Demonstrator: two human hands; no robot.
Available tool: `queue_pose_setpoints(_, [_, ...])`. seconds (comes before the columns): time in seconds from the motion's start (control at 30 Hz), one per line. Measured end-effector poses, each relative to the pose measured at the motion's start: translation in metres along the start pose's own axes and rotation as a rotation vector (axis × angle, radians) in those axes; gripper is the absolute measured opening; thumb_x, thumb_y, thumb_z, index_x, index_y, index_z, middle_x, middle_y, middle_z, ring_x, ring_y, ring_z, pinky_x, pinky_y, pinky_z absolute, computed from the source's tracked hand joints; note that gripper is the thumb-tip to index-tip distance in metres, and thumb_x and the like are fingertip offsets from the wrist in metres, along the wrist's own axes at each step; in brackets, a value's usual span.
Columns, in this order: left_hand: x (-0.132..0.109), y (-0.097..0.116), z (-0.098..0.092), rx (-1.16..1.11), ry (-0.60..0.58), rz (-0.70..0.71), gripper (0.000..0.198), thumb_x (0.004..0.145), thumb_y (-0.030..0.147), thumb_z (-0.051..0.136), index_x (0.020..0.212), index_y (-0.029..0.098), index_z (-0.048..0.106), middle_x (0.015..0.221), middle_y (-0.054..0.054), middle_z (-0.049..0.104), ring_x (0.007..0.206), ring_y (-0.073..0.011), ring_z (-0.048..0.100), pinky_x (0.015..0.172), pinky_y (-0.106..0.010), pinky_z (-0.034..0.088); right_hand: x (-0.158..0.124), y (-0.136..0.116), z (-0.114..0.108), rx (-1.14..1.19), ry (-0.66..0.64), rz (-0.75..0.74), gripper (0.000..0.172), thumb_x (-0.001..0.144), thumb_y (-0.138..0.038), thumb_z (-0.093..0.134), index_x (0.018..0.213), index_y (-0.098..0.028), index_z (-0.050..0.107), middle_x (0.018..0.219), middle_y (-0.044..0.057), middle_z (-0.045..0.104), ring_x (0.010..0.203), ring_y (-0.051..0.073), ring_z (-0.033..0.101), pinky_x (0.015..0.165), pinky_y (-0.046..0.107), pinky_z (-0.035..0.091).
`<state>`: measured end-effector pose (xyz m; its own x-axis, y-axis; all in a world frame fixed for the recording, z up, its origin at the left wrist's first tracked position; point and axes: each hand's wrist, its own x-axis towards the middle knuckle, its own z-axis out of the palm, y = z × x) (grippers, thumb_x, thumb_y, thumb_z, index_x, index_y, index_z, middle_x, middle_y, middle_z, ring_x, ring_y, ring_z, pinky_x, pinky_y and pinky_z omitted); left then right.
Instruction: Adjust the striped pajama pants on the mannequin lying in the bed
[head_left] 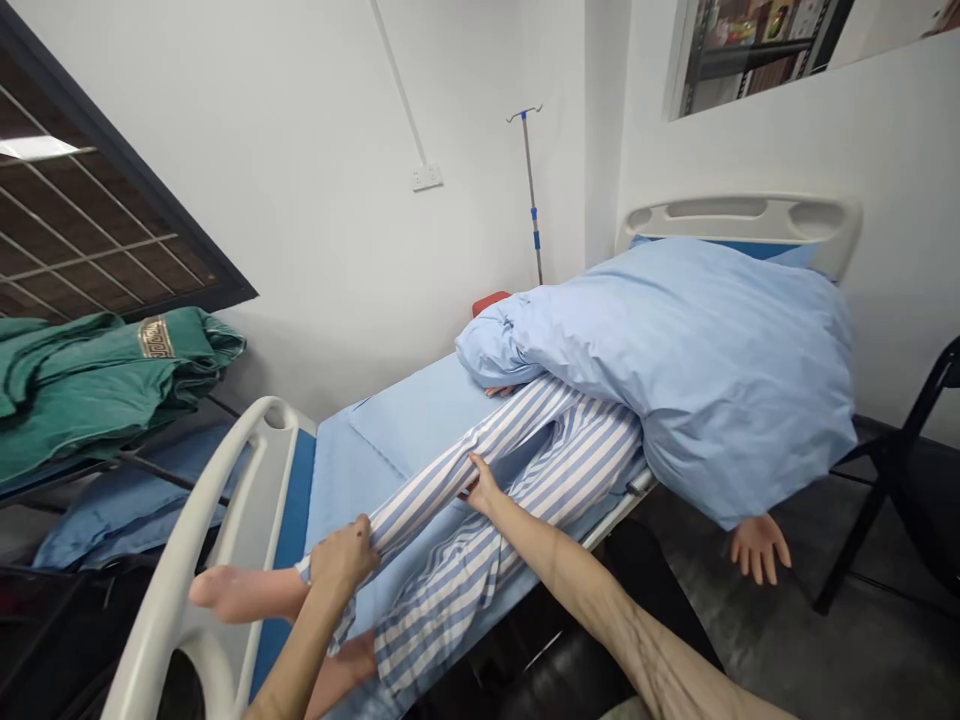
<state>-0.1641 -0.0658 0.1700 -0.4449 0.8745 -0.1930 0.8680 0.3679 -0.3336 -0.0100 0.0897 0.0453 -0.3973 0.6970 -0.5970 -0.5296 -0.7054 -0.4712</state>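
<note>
Striped trousers (525,440), blue and white, worn by a manikin lying along the near side of the bed (390,420).

- Left grip (343,556): clenched on the trousers' upper-leg cuff, just beside the bare foot (225,592), which points towards the footboard (187,540).
- Right grip (482,490): on the same leg further up, about the knee, thumb on top. Whether the fingers close on cloth or only cup the leg cannot be told.
- Duvet (690,350): pale blue, bunched over the manikin's upper half and overhanging the near edge.
- Manikin hand (757,548): hangs off the bed below the duvet, over the floor.
- Surroundings: drip stand (531,190) at the far wall, green cloth (97,380) heaped on a rack to the left, black chair (900,470) to the right.

Risks, as judged:
- The body already lies close to the near edge, so a sideways tug on the leg could slide it off.
- Thin cloth bunched in the left grip may slip free, letting the leg drop.
- The overhanging duvet could be dragged to the floor if the body shifts.
</note>
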Motion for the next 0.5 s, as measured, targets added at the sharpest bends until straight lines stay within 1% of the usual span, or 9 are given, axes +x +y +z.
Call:
queue_pose_setpoints(0.07, [-0.001,0.002,0.005,-0.025,0.012,-0.014,0.030,0.077,0.023,0.044,0.104,0.017,0.054,0.106,-0.016,0.068,0.097,-0.0320,0.065,0.075,-0.038,0.045,0.001,-0.006,0.001,0.057,-0.060,0.010,0.015,0.073,-0.041,0.057,0.075,-0.026,0.055,0.069,0.001,0.059,0.063,0.018,0.055,0.056,0.031,0.045])
queue_pose_setpoints(0.13, [0.000,0.005,0.010,-0.073,0.016,-0.040,0.029,0.078,0.027,0.043,0.104,0.017,0.053,0.107,-0.015,0.068,0.098,-0.0328,0.065,0.075,-0.039,0.045,0.001,-0.020,0.004,0.078,-0.106,-0.011,0.015,0.073,-0.039,0.058,0.078,-0.025,0.056,0.068,-0.001,0.059,0.062,0.017,0.055,0.055,0.028,0.044])
queue_pose_setpoints(0.2, [0.004,0.011,0.014,-0.138,0.006,-0.059,0.030,0.079,0.035,0.044,0.103,0.018,0.052,0.109,-0.015,0.067,0.099,-0.0334,0.064,0.074,-0.039,0.045,-0.001,-0.040,0.008,0.092,-0.160,-0.040,0.015,0.073,-0.037,0.059,0.079,-0.023,0.057,0.066,-0.002,0.059,0.061,0.016,0.054,0.056,0.026,0.044])
queue_pose_setpoints(0.27, [0.013,0.021,0.015,-0.191,-0.005,-0.068,0.034,0.080,0.043,0.044,0.103,0.019,0.052,0.109,-0.016,0.067,0.098,-0.0341,0.064,0.073,-0.039,0.045,-0.004,-0.065,0.013,0.078,-0.231,-0.074,0.015,0.074,-0.035,0.060,0.079,-0.022,0.058,0.061,-0.003,0.057,0.060,0.014,0.052,0.057,0.025,0.044])
queue_pose_setpoints(0.37, [0.035,0.045,0.009,-0.244,0.004,-0.084,0.043,0.080,0.051,0.043,0.105,0.018,0.051,0.108,-0.017,0.066,0.097,-0.0352,0.063,0.072,-0.040,0.045,-0.008,-0.110,0.021,0.034,-0.327,-0.152,0.015,0.074,-0.034,0.062,0.078,-0.021,0.057,0.056,-0.005,0.053,0.060,0.013,0.051,0.060,0.025,0.044])
queue_pose_setpoints(0.5, [0.064,0.092,-0.003,-0.329,0.063,-0.104,0.051,0.078,0.057,0.043,0.110,0.018,0.049,0.110,-0.017,0.065,0.098,-0.0343,0.062,0.073,-0.039,0.046,-0.017,-0.163,0.030,-0.011,-0.388,-0.272,0.021,0.076,-0.039,0.062,0.080,-0.019,0.057,0.055,-0.007,0.051,0.064,0.012,0.049,0.067,0.024,0.044])
